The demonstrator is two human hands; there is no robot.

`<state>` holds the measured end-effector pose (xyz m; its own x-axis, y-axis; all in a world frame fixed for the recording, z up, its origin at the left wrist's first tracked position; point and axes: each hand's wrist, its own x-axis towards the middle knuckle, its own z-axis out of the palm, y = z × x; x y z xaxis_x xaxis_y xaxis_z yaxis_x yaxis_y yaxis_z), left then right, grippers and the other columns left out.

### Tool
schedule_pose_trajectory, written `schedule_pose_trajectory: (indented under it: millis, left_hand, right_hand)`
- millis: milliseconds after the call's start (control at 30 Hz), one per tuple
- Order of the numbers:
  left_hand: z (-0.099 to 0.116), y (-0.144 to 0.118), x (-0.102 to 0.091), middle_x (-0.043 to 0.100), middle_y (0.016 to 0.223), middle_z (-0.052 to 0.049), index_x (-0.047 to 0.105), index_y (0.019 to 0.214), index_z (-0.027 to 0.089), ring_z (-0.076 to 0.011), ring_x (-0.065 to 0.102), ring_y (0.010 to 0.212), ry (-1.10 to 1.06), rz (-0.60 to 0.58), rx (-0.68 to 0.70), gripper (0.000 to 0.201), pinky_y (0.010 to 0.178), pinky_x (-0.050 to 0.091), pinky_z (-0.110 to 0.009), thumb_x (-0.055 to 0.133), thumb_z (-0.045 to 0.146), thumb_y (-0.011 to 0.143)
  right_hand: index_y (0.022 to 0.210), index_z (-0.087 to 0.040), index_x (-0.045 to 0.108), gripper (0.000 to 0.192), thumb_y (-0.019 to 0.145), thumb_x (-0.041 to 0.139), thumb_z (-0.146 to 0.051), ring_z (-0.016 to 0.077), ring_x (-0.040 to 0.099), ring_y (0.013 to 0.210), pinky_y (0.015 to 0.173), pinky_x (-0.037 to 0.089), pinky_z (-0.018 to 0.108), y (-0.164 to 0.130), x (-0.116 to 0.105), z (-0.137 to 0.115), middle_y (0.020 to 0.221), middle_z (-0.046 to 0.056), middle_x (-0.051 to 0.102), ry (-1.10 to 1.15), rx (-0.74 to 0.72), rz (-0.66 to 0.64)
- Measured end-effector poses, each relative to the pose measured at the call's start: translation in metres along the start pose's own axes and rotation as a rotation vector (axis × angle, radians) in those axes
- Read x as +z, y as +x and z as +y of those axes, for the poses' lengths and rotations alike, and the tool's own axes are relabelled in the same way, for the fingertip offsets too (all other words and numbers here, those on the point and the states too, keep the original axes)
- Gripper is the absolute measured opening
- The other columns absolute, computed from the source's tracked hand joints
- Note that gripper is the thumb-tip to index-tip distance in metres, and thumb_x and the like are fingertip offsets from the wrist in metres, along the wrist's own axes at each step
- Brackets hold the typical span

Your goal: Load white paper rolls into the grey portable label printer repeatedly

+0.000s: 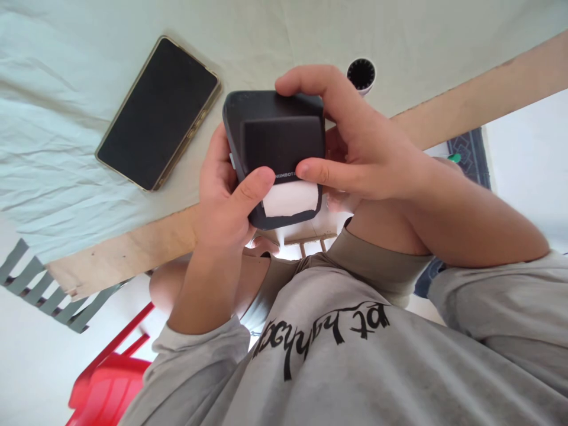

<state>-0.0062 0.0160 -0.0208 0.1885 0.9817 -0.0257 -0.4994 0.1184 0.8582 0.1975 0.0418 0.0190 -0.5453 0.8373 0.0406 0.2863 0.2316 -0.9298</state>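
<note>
A small black box-shaped device (277, 139) with a white paper strip (290, 198) at its near end is held above the table's near edge. My left hand (224, 201) grips its left side, the thumb pressed on the front by the paper. My right hand (350, 145) wraps over its right side, fingers on the far top edge and thumb on the front face by the small printed lettering. Both thumbs nearly meet above the paper.
A black smartphone (157, 112) in a clear case lies face up on the pale cloth-covered table (66, 71), to the left. A small round black-and-white object (361, 74) stands behind my right hand. A red chair (109, 384) is at the lower left on the floor.
</note>
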Motion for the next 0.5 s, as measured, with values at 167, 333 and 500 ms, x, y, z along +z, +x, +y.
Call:
schedule_pose_trajectory:
  millis: [167,333,500]
  left_hand:
    - [-0.006,-0.001,-0.001,0.076,0.105,0.0,0.07,0.12,0.02,-0.0138,0.072,0.09,-0.003,-0.003,-0.009,0.05,0.077,0.063,-0.025,0.092,0.039,0.079]
    - [-0.013,0.003,0.003,0.078,0.107,-0.005,0.071,0.119,0.018,-0.0201,0.075,0.097,-0.094,0.029,0.057,0.041,0.079,0.065,-0.032,0.062,0.049,0.094]
    - [-0.004,0.005,0.009,0.074,0.097,0.0,0.078,0.097,0.019,-0.0171,0.067,0.095,-0.103,0.099,0.026,0.023,0.092,0.058,-0.029,0.06,0.028,0.085]
  right_hand:
    - [0.15,-0.019,0.04,0.068,0.093,0.065,-0.045,0.0126,0.064,0.123,0.087,0.061,0.016,0.0,-0.001,-0.002,0.155,0.008,0.049,0.013,0.026,-0.006]
    - [0.156,-0.021,0.037,0.071,0.096,0.062,-0.051,0.0092,0.067,0.117,0.08,0.059,0.011,-0.003,-0.001,-0.002,0.16,0.007,0.045,0.002,0.072,-0.005]
    - [0.145,-0.021,0.052,0.055,0.1,0.054,-0.052,0.0124,0.062,0.131,0.076,0.055,0.008,-0.008,0.003,-0.007,0.153,0.003,0.055,-0.262,-0.069,0.124]
